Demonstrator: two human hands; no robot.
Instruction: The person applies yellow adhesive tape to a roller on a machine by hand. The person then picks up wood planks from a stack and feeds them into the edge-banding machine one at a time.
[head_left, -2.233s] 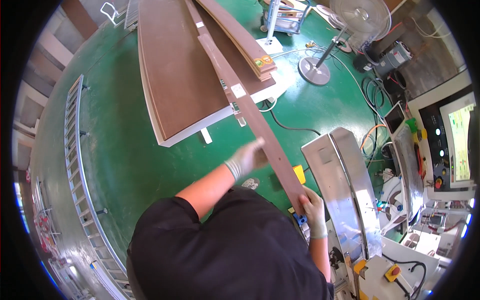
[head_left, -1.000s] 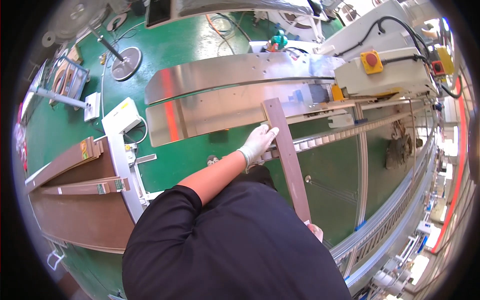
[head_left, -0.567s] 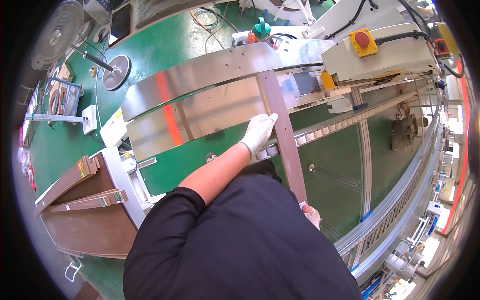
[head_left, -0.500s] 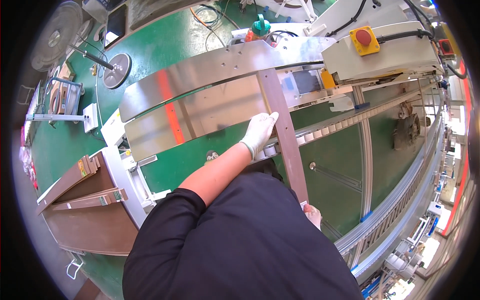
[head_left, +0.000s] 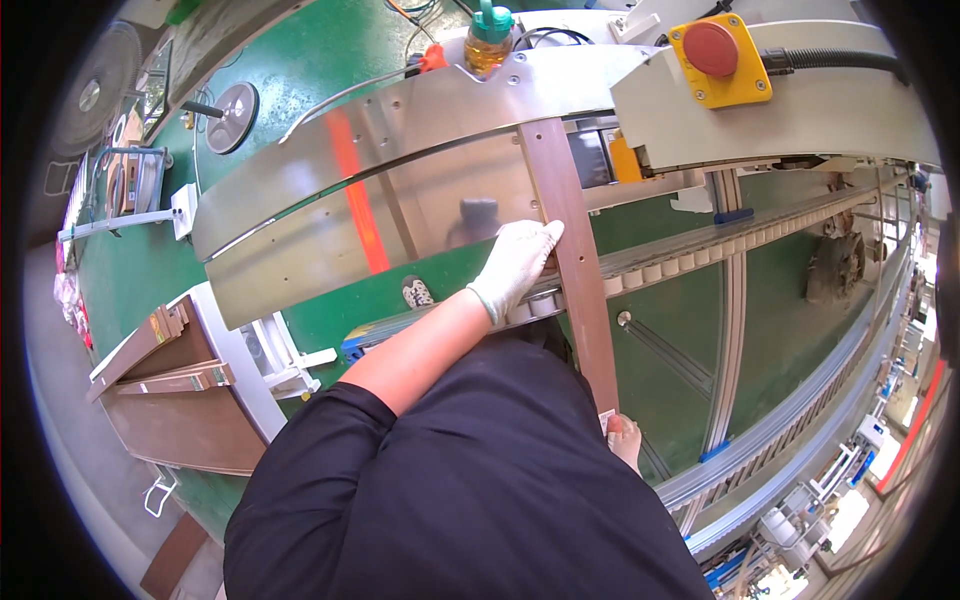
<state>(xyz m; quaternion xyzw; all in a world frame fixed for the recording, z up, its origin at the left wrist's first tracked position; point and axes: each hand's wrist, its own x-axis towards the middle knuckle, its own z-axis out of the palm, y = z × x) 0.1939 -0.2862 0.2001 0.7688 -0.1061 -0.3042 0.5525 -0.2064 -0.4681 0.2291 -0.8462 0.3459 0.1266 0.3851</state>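
Observation:
A long, narrow brown board (head_left: pixel 578 270) with small holes lies across the machine, from the metal bed to near my body. My left hand (head_left: pixel 518 262), in a white glove, is closed around the board's left edge about midway along. At the near end, my right hand (head_left: pixel 624 438) grips the board beside a small white label; most of this hand is hidden. The board's far end rests on the shiny metal plate (head_left: pixel 440 205), which carries an orange-red stripe (head_left: pixel 362 215).
A red emergency stop button (head_left: pixel 711 48) on a yellow box sits at the far right. A roller rail (head_left: pixel 690 255) runs off rightward. More brown boards (head_left: pixel 185 415) lie stacked on the left. Behind the plate stands a bottle (head_left: pixel 488 40) with a green top; a pedestal fan (head_left: pixel 95 90) is far left.
My view has shifted closer to the machine, so the plate and stop button look larger. Both hands keep their hold on the board, which has barely moved relative to the plate.

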